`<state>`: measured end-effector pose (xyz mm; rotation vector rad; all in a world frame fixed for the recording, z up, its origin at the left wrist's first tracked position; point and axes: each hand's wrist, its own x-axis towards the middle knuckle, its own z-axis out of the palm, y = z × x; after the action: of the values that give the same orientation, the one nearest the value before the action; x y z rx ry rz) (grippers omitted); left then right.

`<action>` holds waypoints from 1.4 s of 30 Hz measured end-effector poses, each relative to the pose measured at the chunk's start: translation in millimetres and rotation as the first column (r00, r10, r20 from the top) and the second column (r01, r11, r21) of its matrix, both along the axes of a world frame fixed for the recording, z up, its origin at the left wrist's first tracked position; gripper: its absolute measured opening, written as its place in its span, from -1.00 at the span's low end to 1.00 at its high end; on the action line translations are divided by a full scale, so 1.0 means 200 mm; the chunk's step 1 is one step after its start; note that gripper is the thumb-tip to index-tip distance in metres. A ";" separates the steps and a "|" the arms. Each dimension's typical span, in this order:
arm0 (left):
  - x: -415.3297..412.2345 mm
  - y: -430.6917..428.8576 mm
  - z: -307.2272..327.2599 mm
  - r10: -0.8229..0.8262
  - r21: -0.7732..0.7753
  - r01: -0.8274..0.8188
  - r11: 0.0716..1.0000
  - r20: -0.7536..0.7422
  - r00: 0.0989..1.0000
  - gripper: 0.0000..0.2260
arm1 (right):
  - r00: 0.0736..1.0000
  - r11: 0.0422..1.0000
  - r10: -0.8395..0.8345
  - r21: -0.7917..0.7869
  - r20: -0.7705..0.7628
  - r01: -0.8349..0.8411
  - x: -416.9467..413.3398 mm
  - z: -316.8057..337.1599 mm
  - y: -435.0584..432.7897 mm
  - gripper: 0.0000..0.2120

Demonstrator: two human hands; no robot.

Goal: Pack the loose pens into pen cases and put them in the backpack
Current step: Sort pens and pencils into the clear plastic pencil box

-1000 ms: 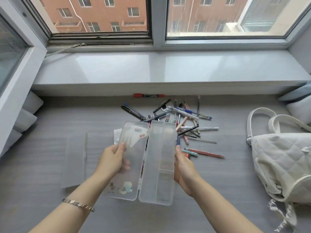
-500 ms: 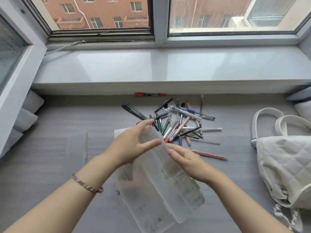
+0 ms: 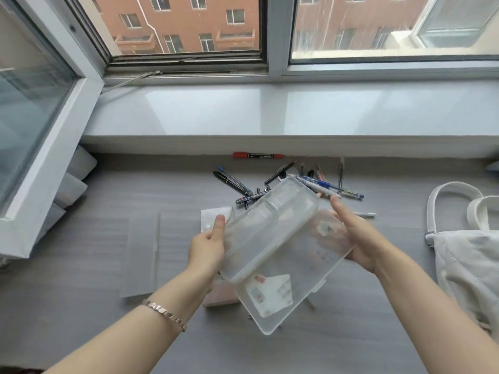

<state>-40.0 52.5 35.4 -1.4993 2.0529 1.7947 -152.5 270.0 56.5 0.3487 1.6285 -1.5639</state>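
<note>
None of the pens (image 3: 321,184) appears packed: they lie loose near the counter's far edge. One pen case (image 3: 270,225), no pens seen inside, is held open above the counter, gripped at its sides by the left hand (image 3: 208,247) and right hand (image 3: 360,238). The backpack (image 3: 464,260) lies at the right edge.

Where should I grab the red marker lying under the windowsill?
Probably mid-barrel, pinched from above and the near side: the red marker lies flat, lengthwise along the wall below the sill, so its far side looks blocked.
</note>
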 end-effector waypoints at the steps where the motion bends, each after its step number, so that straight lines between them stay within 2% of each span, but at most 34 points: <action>1: 0.02 0.00 0.01 -0.066 0.022 0.066 0.998 0.032 0.997 -0.58 | 0.998 0.999 -0.040 0.004 -0.051 0.040 -0.01 0.00 -0.01 -0.65; 2: 0.03 -0.01 0.01 -0.174 0.036 0.172 0.984 0.072 0.982 -0.60 | 0.990 0.998 -0.061 0.024 -0.124 0.065 -0.03 -0.01 -0.02 -0.71; 4: 0.05 -0.06 0.07 -0.393 0.097 0.384 0.918 0.121 0.911 -0.62 | 0.968 0.997 0.006 0.070 -0.251 0.012 -0.05 0.00 -0.05 -0.86; 6: 0.04 -0.07 0.12 -0.536 0.235 0.505 0.831 0.094 0.839 -0.59 | 0.950 0.993 0.111 0.081 -0.293 -0.091 -0.07 0.03 -0.11 -0.92; 7: 0.03 -0.06 0.14 -0.580 0.247 0.549 0.799 0.071 0.812 -0.62 | 0.941 0.987 0.157 0.079 -0.299 -0.139 -0.06 0.04 -0.15 -0.92; 9: 0.01 -0.04 0.14 -0.572 0.155 0.560 0.814 0.043 0.819 -0.67 | 0.938 0.989 0.145 0.064 -0.314 -0.132 -0.07 0.07 -0.22 -0.82; 11: 0.01 -0.08 0.14 -0.389 0.078 0.384 0.920 0.081 0.918 -0.53 | 0.940 0.996 0.017 0.091 -0.340 0.014 -0.09 0.04 -0.22 -0.74; 12: 0.01 -0.12 0.12 -0.266 0.078 0.258 0.963 0.113 0.957 -0.42 | 0.917 0.983 0.029 0.178 -0.399 0.047 -0.09 0.00 -0.18 -0.75; 13: 0.01 -0.17 0.11 -0.169 0.091 0.159 0.983 0.123 0.978 -0.33 | 0.868 0.938 0.162 0.347 -0.469 0.013 -0.08 -0.05 -0.13 -0.79; 14: 0.02 -0.21 0.08 -0.102 0.082 0.091 0.992 0.136 0.985 -0.29 | 0.789 0.829 0.382 0.555 -0.481 -0.063 -0.05 -0.11 -0.08 -0.84; 15: 0.03 -0.24 0.07 -0.068 0.058 0.060 0.997 0.147 0.987 -0.28 | 0.695 0.682 0.586 0.716 -0.416 -0.146 0.00 -0.17 -0.03 -0.88; 16: 0.04 -0.27 0.06 -0.054 0.020 0.051 0.998 0.154 0.987 -0.29 | 0.602 0.548 0.728 0.807 -0.329 -0.222 0.06 -0.23 0.00 -0.86; 18: 0.04 -0.28 0.04 -0.069 -0.033 0.074 0.997 0.126 0.990 -0.33 | 0.433 0.358 0.878 0.881 -0.205 -0.309 0.16 -0.34 0.02 -0.72; 20: 0.04 -0.26 0.04 -0.095 -0.075 0.103 0.992 0.108 0.990 -0.40 | 0.338 0.270 0.926 0.923 -0.170 -0.275 0.22 -0.39 0.01 -0.64; 22: 0.05 -0.24 0.02 -0.138 -0.101 0.149 0.984 0.104 0.985 -0.45 | 0.339 0.295 0.917 0.930 -0.211 -0.219 0.24 -0.41 0.01 -0.64; 24: 0.05 -0.20 0.02 -0.161 -0.117 0.172 0.978 0.103 0.982 -0.53 | 0.378 0.336 0.893 0.922 -0.245 -0.194 0.25 -0.42 0.01 -0.66; 28: 0.07 -0.13 0.01 -0.150 -0.046 0.153 0.987 0.057 0.987 -0.66 | 0.456 0.350 0.856 0.922 -0.243 -0.165 0.26 -0.43 0.00 -0.60; 30: 0.08 -0.10 -0.01 -0.116 0.005 0.116 0.993 0.034 0.993 -0.64 | 0.466 0.317 0.861 0.932 -0.205 -0.175 0.26 -0.43 0.00 -0.65; 33: 0.10 -0.10 -0.04 -0.099 0.075 0.095 0.993 0.054 0.994 -0.62 | 0.456 0.198 0.885 0.961 -0.091 -0.192 0.25 -0.35 0.02 -0.77; 34: 0.10 -0.10 -0.05 -0.103 0.086 0.098 0.991 0.052 0.993 -0.63 | 0.484 0.201 0.869 0.966 -0.098 -0.164 0.23 -0.28 0.03 -0.81; 35: 0.11 -0.10 -0.06 -0.104 0.088 0.100 0.991 0.041 0.994 -0.62 | 0.519 0.256 0.839 0.961 -0.166 -0.105 0.21 -0.20 0.04 -0.83; 36: 0.11 -0.09 -0.05 -0.106 0.091 0.103 0.991 0.035 0.994 -0.60 | 0.533 0.367 0.793 0.930 -0.295 -0.030 0.18 -0.13 0.04 -0.85; 37: 0.12 -0.07 -0.04 -0.112 0.098 0.108 0.989 0.031 0.993 -0.56 | 0.505 0.515 0.733 0.857 -0.455 0.025 0.17 -0.05 0.04 -0.86; 38: 0.11 -0.06 -0.04 -0.119 0.108 0.117 0.987 0.014 0.993 -0.50 | 0.435 0.645 0.683 0.764 -0.586 0.016 0.17 0.03 0.00 -0.84; 39: 0.11 -0.03 -0.04 -0.128 0.124 0.128 0.984 -0.013 0.992 -0.44 | 0.340 0.727 0.660 0.684 -0.670 -0.062 0.18 0.11 -0.05 -0.81; 40: 0.11 -0.01 -0.04 -0.131 0.145 0.135 0.980 -0.036 0.991 -0.41 | 0.234 0.750 0.662 0.637 -0.713 -0.181 0.21 0.17 -0.11 -0.79; 42: 0.10 0.04 -0.02 -0.153 0.177 0.159 0.971 -0.047 0.987 -0.46 | 0.002 0.671 0.698 0.652 -0.716 -0.354 0.29 0.20 -0.24 -0.79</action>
<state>-19.5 60.8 31.4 -1.2336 1.9023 1.8966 -95.1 222.0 96.3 -1.3478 2.4558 -0.7699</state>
